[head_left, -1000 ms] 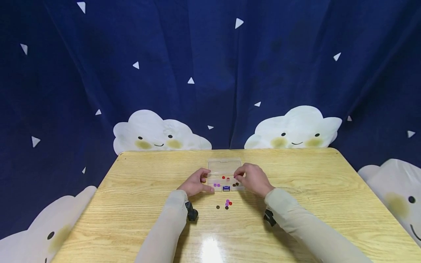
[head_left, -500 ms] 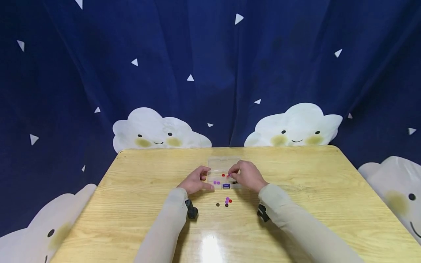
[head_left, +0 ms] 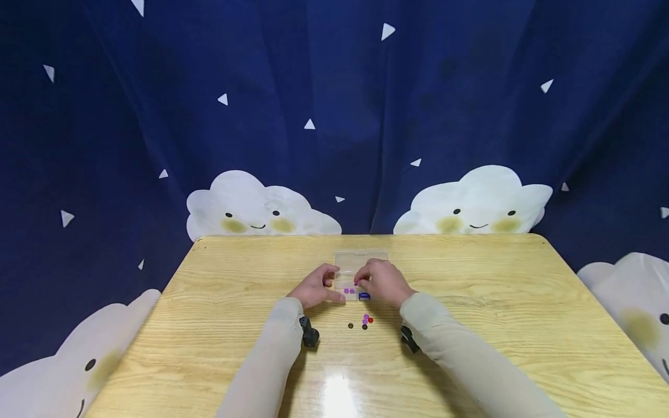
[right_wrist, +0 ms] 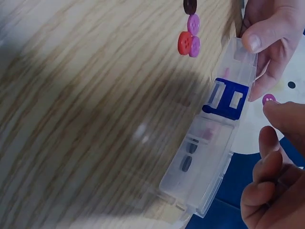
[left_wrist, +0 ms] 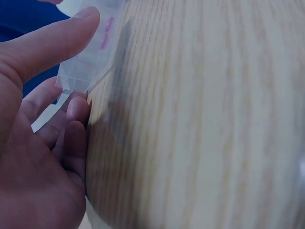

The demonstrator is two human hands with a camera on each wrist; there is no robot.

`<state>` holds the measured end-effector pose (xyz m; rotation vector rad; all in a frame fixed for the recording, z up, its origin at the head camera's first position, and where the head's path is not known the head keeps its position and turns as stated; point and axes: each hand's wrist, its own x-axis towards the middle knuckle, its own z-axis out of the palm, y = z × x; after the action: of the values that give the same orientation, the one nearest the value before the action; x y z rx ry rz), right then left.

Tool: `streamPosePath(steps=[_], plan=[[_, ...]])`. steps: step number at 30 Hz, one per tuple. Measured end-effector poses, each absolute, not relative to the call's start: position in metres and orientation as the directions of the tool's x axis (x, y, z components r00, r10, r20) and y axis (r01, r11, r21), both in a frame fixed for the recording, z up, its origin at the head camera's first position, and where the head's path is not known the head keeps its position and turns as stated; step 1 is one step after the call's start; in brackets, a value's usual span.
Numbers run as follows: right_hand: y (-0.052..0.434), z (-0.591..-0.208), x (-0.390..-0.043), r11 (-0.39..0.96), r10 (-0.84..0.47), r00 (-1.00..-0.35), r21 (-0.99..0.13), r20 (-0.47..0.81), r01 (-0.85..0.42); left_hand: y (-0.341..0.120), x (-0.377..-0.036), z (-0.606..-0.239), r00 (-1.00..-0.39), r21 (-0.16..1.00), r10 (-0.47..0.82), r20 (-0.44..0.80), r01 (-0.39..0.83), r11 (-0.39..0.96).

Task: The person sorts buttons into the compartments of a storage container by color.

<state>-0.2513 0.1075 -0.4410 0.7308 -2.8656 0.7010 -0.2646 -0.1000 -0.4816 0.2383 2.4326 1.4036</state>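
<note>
A clear plastic box [right_wrist: 205, 138] stands on the table with its lid [head_left: 360, 260] raised at the back and a blue latch [right_wrist: 228, 98] in front. My left hand [head_left: 315, 287] grips its left end, thumb at the front and fingers behind. Over the box, my right hand [head_left: 384, 281] pinches a purple button [right_wrist: 268, 98] between thumb and forefinger. Two purple buttons [head_left: 349, 291] lie in the left compartment. Through the right part of the box wall, dark buttons [right_wrist: 187, 163] show in the right wrist view; in the head view my right hand hides that side.
In front of the box, a red button [head_left: 370, 320], two purple buttons [right_wrist: 193, 24] and a dark button [head_left: 364, 327] lie clustered on the wooden table [head_left: 251, 255]. Another dark button [head_left: 351, 325] lies just left of them. A dark blue curtain [head_left: 292, 75] hangs behind the table.
My right hand has moved left over the box with the purple button, covering the red and dark buttons inside it in the head view. My left hand keeps its grip on the box.
</note>
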Motion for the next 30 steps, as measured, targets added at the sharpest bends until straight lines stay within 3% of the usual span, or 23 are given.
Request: streamPosePath(steps=[30], plan=[[0.096,-0.446,-0.251,0.769,-0.479,-0.849,-0.360,0.221,-0.528,-0.101,-0.265,-0.483,-0.933,0.874,0.309,-0.183,-0.011,0.485]])
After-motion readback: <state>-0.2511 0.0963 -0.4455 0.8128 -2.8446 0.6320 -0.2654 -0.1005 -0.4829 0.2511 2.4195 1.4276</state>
